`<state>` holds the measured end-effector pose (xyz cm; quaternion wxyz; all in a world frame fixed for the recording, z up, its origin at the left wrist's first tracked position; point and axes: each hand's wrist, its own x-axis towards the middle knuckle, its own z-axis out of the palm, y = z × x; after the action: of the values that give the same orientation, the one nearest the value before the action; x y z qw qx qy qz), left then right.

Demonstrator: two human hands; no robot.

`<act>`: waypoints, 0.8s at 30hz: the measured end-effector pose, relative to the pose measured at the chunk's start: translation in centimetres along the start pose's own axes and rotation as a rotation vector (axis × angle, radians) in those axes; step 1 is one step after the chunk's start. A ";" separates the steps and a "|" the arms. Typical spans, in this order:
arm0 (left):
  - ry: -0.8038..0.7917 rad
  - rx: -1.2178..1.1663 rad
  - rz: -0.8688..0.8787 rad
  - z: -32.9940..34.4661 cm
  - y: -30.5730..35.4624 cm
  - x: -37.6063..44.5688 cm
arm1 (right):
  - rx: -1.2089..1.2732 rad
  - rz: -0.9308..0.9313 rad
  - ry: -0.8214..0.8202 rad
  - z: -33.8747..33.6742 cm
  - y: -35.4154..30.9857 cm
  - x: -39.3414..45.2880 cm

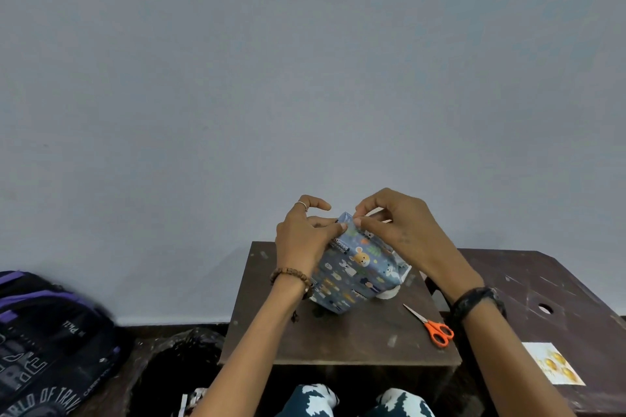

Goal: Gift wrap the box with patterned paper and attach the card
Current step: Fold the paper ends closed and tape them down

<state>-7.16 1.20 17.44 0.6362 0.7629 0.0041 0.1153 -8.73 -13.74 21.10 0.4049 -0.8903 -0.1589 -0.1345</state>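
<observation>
A box [352,272] covered in blue paper with animal prints stands tilted on a small brown table [338,342]. My left hand [305,240] holds its upper left side, thumb pressed on the top fold, the other fingers loosely curled. At the top edge my right hand [396,227] pinches the paper between thumb and forefinger. A white card with gold balloons [552,364] lies on a second table to the right. White paper shows at the box's lower right end.
Orange-handled scissors [432,327] lie on the small table right of the box. The second dark table [559,298] has a hole in its top. A black and purple backpack [44,342] sits on the floor at left. A grey wall is behind.
</observation>
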 end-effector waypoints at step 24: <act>-0.001 0.012 -0.040 0.1 0.0 0.9 | -0.580 -0.206 -0.372 -1.3 -1.1 4.2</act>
<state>-6.32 1.25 17.62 0.6338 0.7665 0.0197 0.1020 -5.53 -13.29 24.23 0.0838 -0.9567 -0.2742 -0.0498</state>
